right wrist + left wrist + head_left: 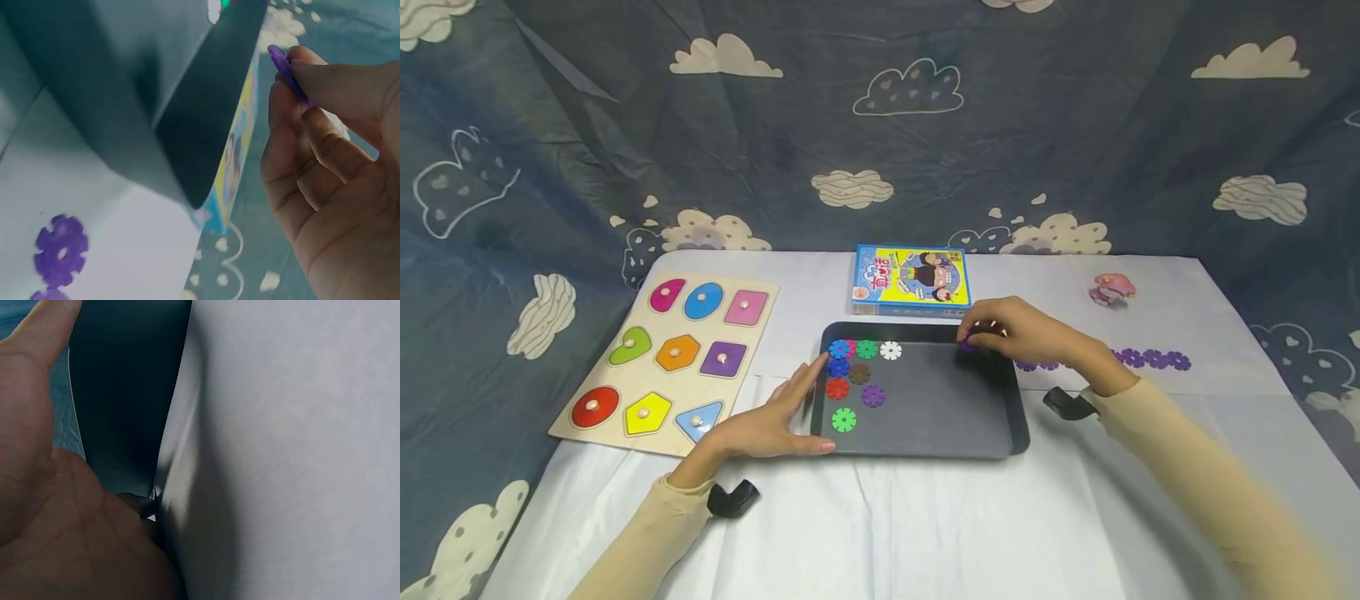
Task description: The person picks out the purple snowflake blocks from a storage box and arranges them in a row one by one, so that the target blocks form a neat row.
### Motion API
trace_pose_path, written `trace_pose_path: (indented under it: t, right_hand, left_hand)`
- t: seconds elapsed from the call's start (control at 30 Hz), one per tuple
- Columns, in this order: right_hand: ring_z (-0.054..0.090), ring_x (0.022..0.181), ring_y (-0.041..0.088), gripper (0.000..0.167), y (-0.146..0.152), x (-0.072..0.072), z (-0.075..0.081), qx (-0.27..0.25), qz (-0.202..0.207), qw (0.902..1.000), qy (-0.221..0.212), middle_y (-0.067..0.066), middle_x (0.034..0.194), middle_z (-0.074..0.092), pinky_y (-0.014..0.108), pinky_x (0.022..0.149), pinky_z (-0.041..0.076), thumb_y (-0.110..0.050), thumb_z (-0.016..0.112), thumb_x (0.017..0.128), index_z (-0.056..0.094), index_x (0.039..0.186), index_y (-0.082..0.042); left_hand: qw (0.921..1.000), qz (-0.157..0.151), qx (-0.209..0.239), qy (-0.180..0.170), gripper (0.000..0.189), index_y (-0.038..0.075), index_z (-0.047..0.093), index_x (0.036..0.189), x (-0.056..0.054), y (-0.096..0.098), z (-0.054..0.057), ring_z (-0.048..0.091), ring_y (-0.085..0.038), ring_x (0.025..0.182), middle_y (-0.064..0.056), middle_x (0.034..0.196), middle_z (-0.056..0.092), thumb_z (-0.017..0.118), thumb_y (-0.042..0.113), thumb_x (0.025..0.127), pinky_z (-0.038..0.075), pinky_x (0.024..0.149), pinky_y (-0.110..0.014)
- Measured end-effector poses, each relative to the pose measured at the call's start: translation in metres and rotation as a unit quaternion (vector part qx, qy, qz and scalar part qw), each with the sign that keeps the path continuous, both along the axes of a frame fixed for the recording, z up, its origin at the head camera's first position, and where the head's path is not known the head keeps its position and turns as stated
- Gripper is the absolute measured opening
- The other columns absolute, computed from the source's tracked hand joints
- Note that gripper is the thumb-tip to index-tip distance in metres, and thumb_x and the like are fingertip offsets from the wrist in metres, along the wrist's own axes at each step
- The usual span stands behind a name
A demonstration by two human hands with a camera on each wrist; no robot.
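My right hand pinches a purple snowflake disc between thumb and fingers, over the far right corner of the dark grey tray. In the right wrist view the disc stands on edge. My left hand lies along the tray's left side, fingers extended and thumb at the near left corner. Toward the tray's left lie several loose notched discs, among them a white disc, a brown disc, a red disc and a bright green disc. Another purple disc rests beside them.
A row of purple discs runs right of the tray, partly behind my right wrist. A blue and yellow box stands behind the tray. At the left lies a wooden shape puzzle board; a small pink toy sits at the back right.
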State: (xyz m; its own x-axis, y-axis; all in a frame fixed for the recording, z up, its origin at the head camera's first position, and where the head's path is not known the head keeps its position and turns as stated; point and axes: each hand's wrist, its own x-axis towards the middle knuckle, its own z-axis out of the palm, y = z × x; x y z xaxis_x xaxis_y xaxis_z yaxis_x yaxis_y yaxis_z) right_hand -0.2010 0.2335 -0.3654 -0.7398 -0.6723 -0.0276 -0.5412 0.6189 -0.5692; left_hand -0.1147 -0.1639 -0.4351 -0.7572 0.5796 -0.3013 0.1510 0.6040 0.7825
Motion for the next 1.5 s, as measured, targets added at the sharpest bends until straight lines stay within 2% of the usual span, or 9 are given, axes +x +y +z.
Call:
trace_pose_path:
  t: [0.4,0.77,0.83,0.97,1.07,1.17,1.3,1.37,1.5]
  right_hand:
    - [0.067,0.092,0.016,0.014,0.070,0.015,-0.011,-0.034,-0.127,0.9904,0.043,0.002,0.106,0.074,0.018,0.081,0.053,-0.012,0.068,0.096,0.073,0.109,-0.014]
    - [0.054,0.090,-0.011,0.031,0.149,0.029,-0.004,-0.016,-0.292,0.9556,0.035,0.017,0.121,0.068,0.003,0.076,0.042,-0.029,0.056,0.103,0.067,0.125,-0.010]
    - [0.050,0.091,-0.016,0.035,0.162,0.032,-0.004,-0.008,-0.314,0.9488,0.029,0.009,0.123,0.067,0.003,0.075,0.040,-0.034,0.054,0.104,0.065,0.129,-0.011]
    - [0.048,0.091,-0.016,0.039,0.185,0.037,-0.006,-0.013,-0.339,0.9403,0.022,-0.024,0.112,0.059,0.003,0.074,0.039,-0.038,0.052,0.104,0.064,0.131,-0.012]
    - [0.048,0.091,-0.016,0.041,0.198,0.041,-0.009,-0.021,-0.353,0.9351,0.017,-0.039,0.103,0.050,0.003,0.072,0.038,-0.038,0.051,0.104,0.062,0.131,-0.010]
    - [0.047,0.090,-0.016,0.043,0.209,0.044,-0.011,-0.022,-0.368,0.9294,0.012,-0.043,0.098,0.049,0.009,0.073,0.041,-0.040,0.051,0.104,0.062,0.132,-0.009]
    - [0.044,0.091,-0.016,0.047,0.219,0.047,-0.014,-0.021,-0.395,0.9186,0.004,-0.044,0.094,0.048,0.039,0.085,0.045,-0.044,0.050,0.104,0.061,0.132,-0.008]
    - [0.043,0.090,-0.016,0.048,0.225,0.049,-0.017,-0.021,-0.411,0.9114,0.007,-0.044,0.094,0.047,0.040,0.085,0.042,-0.044,0.050,0.104,0.060,0.133,-0.007]
    - [0.043,0.088,-0.014,0.047,0.240,0.053,-0.024,-0.023,-0.441,0.8970,0.018,-0.043,0.093,0.045,0.029,0.080,0.041,-0.042,0.050,0.104,0.060,0.132,-0.007]
  left_hand:
    - [1.0000,0.003,0.002,-0.002,0.119,0.042,-0.010,0.159,0.000,0.001,-0.001,-0.013,-0.035,0.155,-0.006,0.170,-0.010,0.079,0.053,0.081,0.007,0.117,-0.072]
    - [1.0000,0.002,0.008,-0.002,0.120,0.041,-0.010,0.159,0.002,0.001,-0.001,-0.014,-0.034,0.155,-0.005,0.170,-0.010,0.080,0.052,0.080,0.007,0.117,-0.073]
    - [1.0000,0.004,0.006,-0.004,0.120,0.044,-0.010,0.158,0.002,0.001,-0.001,-0.014,-0.032,0.155,-0.004,0.170,-0.010,0.080,0.053,0.080,0.007,0.117,-0.072]
    - [0.9999,0.007,0.007,-0.006,0.120,0.046,-0.010,0.157,0.002,0.001,-0.002,-0.014,-0.031,0.155,-0.002,0.170,-0.010,0.080,0.053,0.079,0.007,0.117,-0.072]
    - [0.9999,0.009,0.009,-0.008,0.120,0.046,-0.010,0.157,0.002,0.001,-0.002,-0.014,-0.032,0.155,-0.003,0.170,-0.010,0.080,0.053,0.079,0.006,0.117,-0.073]
    - [0.9999,0.007,0.008,-0.008,0.120,0.045,-0.010,0.158,0.002,0.001,-0.001,-0.014,-0.033,0.155,-0.004,0.170,-0.010,0.080,0.053,0.080,0.006,0.116,-0.074]
    - [1.0000,0.003,0.008,-0.002,0.120,0.042,-0.010,0.159,0.001,0.001,-0.001,-0.014,-0.034,0.155,-0.005,0.170,-0.009,0.080,0.052,0.080,0.007,0.116,-0.074]
    - [1.0000,0.003,0.008,-0.001,0.120,0.042,-0.010,0.159,0.001,0.001,-0.001,-0.013,-0.034,0.155,-0.005,0.170,-0.009,0.080,0.052,0.080,0.008,0.116,-0.074]
    - [1.0000,0.005,0.003,-0.004,0.120,0.045,-0.010,0.158,0.001,0.001,0.000,-0.013,-0.032,0.155,-0.003,0.170,-0.009,0.080,0.053,0.079,0.009,0.117,-0.073]
